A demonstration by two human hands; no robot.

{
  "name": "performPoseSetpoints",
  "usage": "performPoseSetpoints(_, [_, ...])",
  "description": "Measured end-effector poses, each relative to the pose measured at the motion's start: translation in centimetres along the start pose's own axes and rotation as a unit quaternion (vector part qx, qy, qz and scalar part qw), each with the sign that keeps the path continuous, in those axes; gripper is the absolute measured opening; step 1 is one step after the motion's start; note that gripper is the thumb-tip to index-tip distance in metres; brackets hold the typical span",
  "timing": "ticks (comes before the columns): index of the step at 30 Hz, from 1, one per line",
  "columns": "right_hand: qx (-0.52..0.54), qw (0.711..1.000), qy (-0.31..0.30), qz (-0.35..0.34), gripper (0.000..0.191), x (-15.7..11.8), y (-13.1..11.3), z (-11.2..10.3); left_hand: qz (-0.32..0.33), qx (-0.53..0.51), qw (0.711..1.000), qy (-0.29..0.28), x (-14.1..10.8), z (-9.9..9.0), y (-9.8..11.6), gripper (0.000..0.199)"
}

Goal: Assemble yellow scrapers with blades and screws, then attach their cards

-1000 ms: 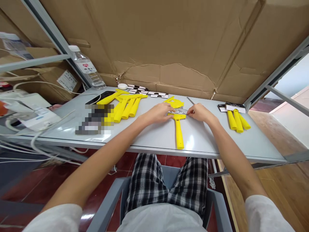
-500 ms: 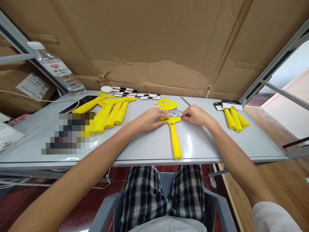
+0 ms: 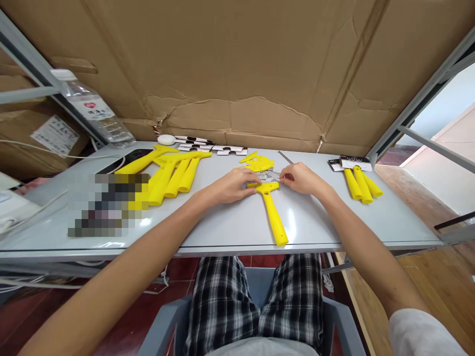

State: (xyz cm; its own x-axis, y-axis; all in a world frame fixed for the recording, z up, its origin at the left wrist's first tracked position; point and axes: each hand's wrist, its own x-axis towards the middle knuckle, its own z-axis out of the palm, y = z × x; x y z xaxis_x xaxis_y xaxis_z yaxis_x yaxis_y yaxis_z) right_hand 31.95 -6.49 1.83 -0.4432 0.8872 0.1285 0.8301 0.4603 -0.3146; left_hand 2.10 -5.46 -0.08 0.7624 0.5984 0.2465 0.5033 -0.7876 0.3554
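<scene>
Head view: your left grip [image 3: 241,186] pinches the yellow scraper [image 3: 274,217], right grip [image 3: 297,178] pinches printed film [image 3: 265,175]. Three right-side handles [image 3: 365,191] carry cards [image 3: 355,162]; left-side handles [image 3: 174,182] show none.

Near the center of the frame, the left hand [image 3: 237,185] touches the head of a yellow scraper [image 3: 274,215], its handle pointing toward the bottom edge. The right hand [image 3: 300,178] pinches the edge of a printed packet [image 3: 267,176] just above it. Yellow handles [image 3: 173,175] lie at center left; carded yellow handles [image 3: 359,184] lie at center right. A clear bottle [image 3: 97,110] leans at upper left.
</scene>
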Motion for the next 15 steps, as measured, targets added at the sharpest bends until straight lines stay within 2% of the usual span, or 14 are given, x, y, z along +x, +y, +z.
performPoseSetpoints(6, [0.058,0.997,0.019,-0.048,0.017,-0.1,-0.5,0.2,0.001,-0.005,1.0,-0.003,0.0,0.0,-0.1,0.037])
performPoseSetpoints(15, [0.042,0.996,0.005,-0.077,0.019,-0.2,-1.2,0.7,0.018,-0.019,1.0,-0.006,0.0,0.1,-0.1,0.034])
